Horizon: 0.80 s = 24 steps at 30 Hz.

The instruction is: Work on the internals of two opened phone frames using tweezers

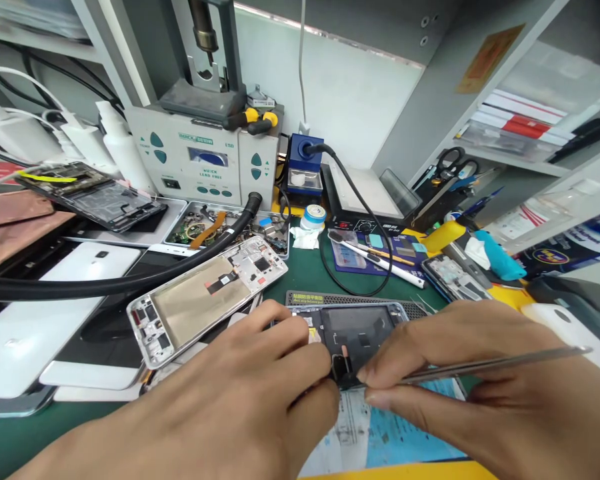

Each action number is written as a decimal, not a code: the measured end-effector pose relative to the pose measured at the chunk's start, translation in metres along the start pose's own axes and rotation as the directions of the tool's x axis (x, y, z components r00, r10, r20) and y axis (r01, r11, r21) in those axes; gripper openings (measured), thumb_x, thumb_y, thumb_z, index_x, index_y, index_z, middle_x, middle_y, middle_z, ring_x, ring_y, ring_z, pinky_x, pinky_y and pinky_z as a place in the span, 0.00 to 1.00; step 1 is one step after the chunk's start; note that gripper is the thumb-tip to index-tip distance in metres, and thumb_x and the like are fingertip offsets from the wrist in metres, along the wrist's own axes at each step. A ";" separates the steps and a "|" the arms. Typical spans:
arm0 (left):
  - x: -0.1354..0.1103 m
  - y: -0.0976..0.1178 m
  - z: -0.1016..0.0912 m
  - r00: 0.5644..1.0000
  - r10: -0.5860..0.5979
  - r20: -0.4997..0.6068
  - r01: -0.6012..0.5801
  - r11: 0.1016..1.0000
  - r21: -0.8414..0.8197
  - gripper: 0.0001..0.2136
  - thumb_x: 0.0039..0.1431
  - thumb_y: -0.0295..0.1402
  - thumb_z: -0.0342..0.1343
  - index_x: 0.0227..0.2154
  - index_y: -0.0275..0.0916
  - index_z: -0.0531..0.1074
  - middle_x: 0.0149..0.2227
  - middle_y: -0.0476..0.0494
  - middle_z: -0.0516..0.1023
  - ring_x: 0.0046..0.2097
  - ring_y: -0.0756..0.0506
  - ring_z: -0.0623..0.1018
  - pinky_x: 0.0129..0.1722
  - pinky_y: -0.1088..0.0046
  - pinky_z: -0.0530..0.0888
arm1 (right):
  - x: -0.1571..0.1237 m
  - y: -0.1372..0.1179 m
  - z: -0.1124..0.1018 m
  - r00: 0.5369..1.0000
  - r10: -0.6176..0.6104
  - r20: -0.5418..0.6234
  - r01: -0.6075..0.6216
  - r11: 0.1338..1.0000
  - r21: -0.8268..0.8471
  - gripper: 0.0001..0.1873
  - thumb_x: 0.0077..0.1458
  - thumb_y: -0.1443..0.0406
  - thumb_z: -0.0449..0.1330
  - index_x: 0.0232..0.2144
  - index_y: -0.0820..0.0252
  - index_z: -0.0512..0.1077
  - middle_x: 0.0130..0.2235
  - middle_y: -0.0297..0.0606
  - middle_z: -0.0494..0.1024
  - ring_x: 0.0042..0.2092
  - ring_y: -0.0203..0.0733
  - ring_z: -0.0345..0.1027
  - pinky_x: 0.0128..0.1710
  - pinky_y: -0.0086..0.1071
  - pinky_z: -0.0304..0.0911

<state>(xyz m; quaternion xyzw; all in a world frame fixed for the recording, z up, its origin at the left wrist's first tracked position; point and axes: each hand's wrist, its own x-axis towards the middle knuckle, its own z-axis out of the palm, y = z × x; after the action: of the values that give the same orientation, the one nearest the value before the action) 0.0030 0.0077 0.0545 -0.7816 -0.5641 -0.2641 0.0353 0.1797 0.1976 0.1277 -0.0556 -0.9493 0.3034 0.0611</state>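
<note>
An opened phone frame (357, 319), with a dark inner face and small parts showing, lies in front of me between both hands. My left hand (275, 380) has its fingers curled over the left end of the frame and grips it. My right hand (460, 387) pinches thumb and forefinger together at the frame's near edge. A slim metal tool (510, 362) is held in that hand, its rounded end pointing out to the right. Whatever lies between the right fingertips is hidden. Blue-and-white printed paper (400, 433) lies beneath the frame, on the near side.
A silver phone frame (200, 300) lies left of my left hand, beside several phones (45, 313). A thick black hose (105, 288) crosses them from the grey rework station (210, 157). Behind are a parts tray (215, 223), a soldering unit (305, 157) and a white-handled pen-like tool (380, 263).
</note>
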 end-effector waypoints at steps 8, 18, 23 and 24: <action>0.006 0.006 -0.001 0.999 -0.015 -0.044 0.015 1.000 0.011 0.10 0.75 0.29 0.55 0.33 0.40 0.73 0.34 0.47 0.73 0.38 0.44 0.70 0.42 0.63 0.70 | 0.002 -0.005 -0.002 0.999 -0.028 0.039 0.028 1.000 0.003 0.04 0.63 0.60 0.74 0.36 0.43 0.82 0.35 0.15 0.88 0.35 0.31 0.81 0.39 0.24 0.71; 0.008 0.008 0.004 0.995 -0.045 -0.087 0.049 0.998 0.048 0.14 0.74 0.27 0.54 0.30 0.41 0.73 0.33 0.47 0.73 0.38 0.44 0.71 0.44 0.64 0.71 | 0.009 -0.003 -0.006 0.995 -0.072 0.075 0.069 0.997 0.039 0.04 0.61 0.65 0.73 0.34 0.50 0.84 0.34 0.21 0.90 0.32 0.31 0.83 0.37 0.22 0.73; 0.011 0.007 0.003 0.993 -0.045 -0.106 0.046 0.999 0.006 0.18 0.77 0.27 0.47 0.29 0.40 0.73 0.32 0.47 0.74 0.36 0.45 0.70 0.39 0.63 0.68 | 0.003 0.000 -0.007 0.995 -0.064 0.071 0.061 0.997 0.047 0.02 0.62 0.63 0.74 0.36 0.49 0.85 0.36 0.21 0.90 0.35 0.31 0.85 0.43 0.21 0.75; 0.011 0.007 0.003 0.993 -0.044 -0.111 0.045 0.999 0.013 0.18 0.77 0.27 0.46 0.29 0.40 0.73 0.32 0.47 0.74 0.36 0.45 0.69 0.38 0.62 0.67 | 0.002 0.001 -0.007 0.995 -0.067 0.070 0.063 0.996 0.056 0.02 0.62 0.64 0.74 0.36 0.49 0.85 0.36 0.22 0.91 0.36 0.32 0.85 0.42 0.21 0.75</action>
<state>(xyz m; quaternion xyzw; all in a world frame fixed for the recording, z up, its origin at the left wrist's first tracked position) 0.0126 0.0156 0.0585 -0.7527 -0.5806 -0.3033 0.0666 0.1788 0.2025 0.1332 -0.0121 -0.9437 0.3283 0.0385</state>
